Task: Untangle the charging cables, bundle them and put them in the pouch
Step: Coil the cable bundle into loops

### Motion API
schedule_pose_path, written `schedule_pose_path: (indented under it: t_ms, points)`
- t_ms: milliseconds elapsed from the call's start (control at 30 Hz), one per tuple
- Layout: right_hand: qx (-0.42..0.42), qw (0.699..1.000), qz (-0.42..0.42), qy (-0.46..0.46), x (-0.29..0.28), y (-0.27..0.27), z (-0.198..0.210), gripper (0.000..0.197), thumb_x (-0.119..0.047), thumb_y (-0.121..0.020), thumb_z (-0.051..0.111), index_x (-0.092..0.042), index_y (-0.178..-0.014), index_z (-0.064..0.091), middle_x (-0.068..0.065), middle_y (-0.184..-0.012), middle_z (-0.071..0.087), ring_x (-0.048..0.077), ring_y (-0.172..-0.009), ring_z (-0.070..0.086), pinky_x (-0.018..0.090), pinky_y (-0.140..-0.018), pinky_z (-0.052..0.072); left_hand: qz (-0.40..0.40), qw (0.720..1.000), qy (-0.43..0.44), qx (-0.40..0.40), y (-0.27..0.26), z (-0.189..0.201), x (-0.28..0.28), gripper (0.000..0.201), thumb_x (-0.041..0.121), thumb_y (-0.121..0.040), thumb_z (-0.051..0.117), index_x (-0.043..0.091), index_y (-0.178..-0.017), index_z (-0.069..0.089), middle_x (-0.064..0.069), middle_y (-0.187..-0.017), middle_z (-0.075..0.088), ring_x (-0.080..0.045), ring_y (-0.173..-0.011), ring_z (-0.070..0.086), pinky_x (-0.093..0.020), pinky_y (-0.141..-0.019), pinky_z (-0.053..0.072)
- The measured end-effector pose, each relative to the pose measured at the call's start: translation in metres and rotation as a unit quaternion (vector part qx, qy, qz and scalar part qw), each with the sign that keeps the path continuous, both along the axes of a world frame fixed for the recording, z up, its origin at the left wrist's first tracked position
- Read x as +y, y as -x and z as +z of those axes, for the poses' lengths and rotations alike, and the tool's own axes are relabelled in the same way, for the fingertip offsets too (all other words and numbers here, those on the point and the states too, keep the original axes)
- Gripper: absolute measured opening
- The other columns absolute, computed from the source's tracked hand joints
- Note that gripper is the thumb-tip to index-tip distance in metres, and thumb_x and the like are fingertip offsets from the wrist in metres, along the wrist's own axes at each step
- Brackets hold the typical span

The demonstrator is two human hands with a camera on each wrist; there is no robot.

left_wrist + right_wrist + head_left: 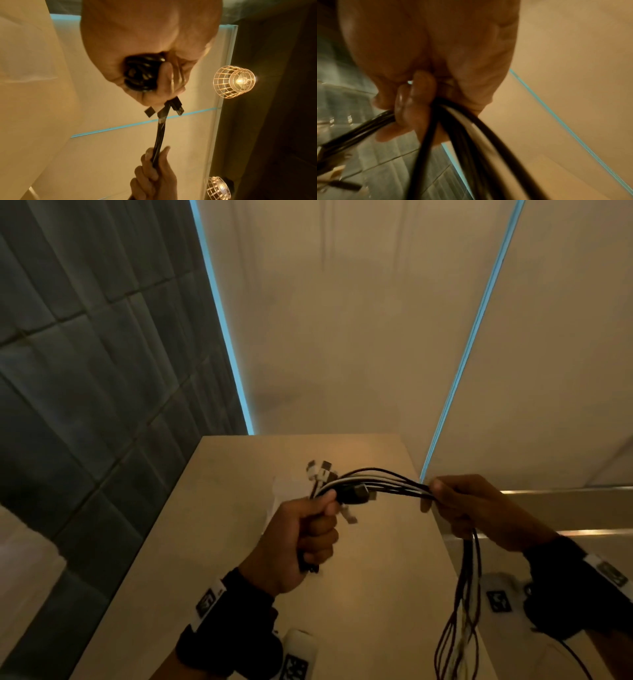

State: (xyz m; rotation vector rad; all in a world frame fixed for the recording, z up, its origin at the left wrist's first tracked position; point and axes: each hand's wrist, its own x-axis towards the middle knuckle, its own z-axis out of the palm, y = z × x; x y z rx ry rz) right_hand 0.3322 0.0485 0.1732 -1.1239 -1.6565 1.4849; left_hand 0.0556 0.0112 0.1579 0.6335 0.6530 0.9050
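The left hand (301, 539) is closed in a fist round one end of the cables (387, 482), held above the desk (219, 542). Several plugs (322, 470), white and black, stick out past its thumb on the far side, and a short black stub shows below the fist. In the left wrist view the fingers (164, 79) curl over a dark coil of cable, with three flat black plugs (176, 106) fanning out beneath them.

From the fist the black and white cables run together to the right, in a slight arch, to the right hand (479, 508). That hand grips them between thumb and curled fingers, near the desk's right edge. The right wrist view shows its fingers (419, 94) wrapped round the strands, though the picture is blurred. Below the right hand the cables drop in long loose loops (459, 628) past the near right edge of the desk.

Both wrists carry black bands with white marker tags. A tiled wall (85, 354) stands at the left. Two caged lamps (235, 81) glow in the left wrist view.
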Motion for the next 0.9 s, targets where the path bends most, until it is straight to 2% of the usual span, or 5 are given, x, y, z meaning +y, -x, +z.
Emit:
schedule_pose_path:
  t_ms: [200,333,467,600,900]
  points:
    - [-0.115,0.905,-0.299,-0.278,-0.017,0.052,-0.011,0.015,-0.024,-0.094,0.056,-0.026,-0.1,0.07,-0.001,-0.055,0.052,0.007,-0.047,0.04,0.022,-0.045,0.035,0.055,0.997,0.011,0.045,-0.029,-0.003,0.004,0.036,0.047,-0.083,0.064,0.021,-0.066,0.046,0.007,-0.053,0.021,-0.008,-0.042,0.019,-0.024,-0.043,0.017]
    - [-0.131,0.882,-0.226,-0.393,-0.033,0.093,-0.01,0.016,-0.016,-0.094,0.058,-0.016,-0.107,0.067,-0.017,-0.06,0.048,-0.001,-0.054,0.054,0.004,-0.046,0.038,0.037,0.998,0.009,0.052,-0.052,0.003,-0.001,0.052,0.067,-0.07,0.069,0.019,-0.077,0.051,-0.003,-0.069,0.019,-0.015,-0.055,0.024,-0.027,-0.054,0.031]
    - [-0.191,0.876,-0.101,-0.432,-0.04,0.107,-0.023,0.028,-0.028,-0.092,0.045,-0.018,-0.11,0.063,-0.01,-0.077,0.057,0.005,-0.061,0.055,0.022,-0.054,0.053,0.054,0.995,-0.014,0.081,-0.054,0.005,0.002,0.051,0.061,-0.086,0.043,0.022,-0.112,0.063,-0.004,-0.103,0.074,-0.018,-0.094,0.069,-0.038,-0.089,0.053]
    - [-0.245,0.859,-0.089,-0.442,-0.042,0.114,-0.03,0.031,-0.028,-0.091,0.044,-0.021,-0.118,0.056,-0.006,-0.082,0.064,0.007,-0.06,0.057,0.02,-0.052,0.051,0.129,0.991,0.008,0.034,-0.045,-0.004,0.017,0.048,0.061,-0.084,0.048,0.018,-0.094,0.065,0.0,-0.082,0.062,-0.012,-0.076,0.058,-0.026,-0.074,0.047]
    - [0.035,0.992,-0.096,-0.071,-0.073,0.083,-0.069,0.046,-0.07,-0.08,0.05,-0.028,-0.097,0.053,-0.003,-0.058,0.05,0.005,-0.047,0.04,0.02,-0.044,0.032,0.22,0.972,0.032,-0.078,-0.015,0.02,0.062,0.055,0.06,-0.091,0.043,0.021,-0.053,0.035,0.008,-0.044,0.031,-0.006,-0.035,0.032,-0.02,-0.04,0.032]
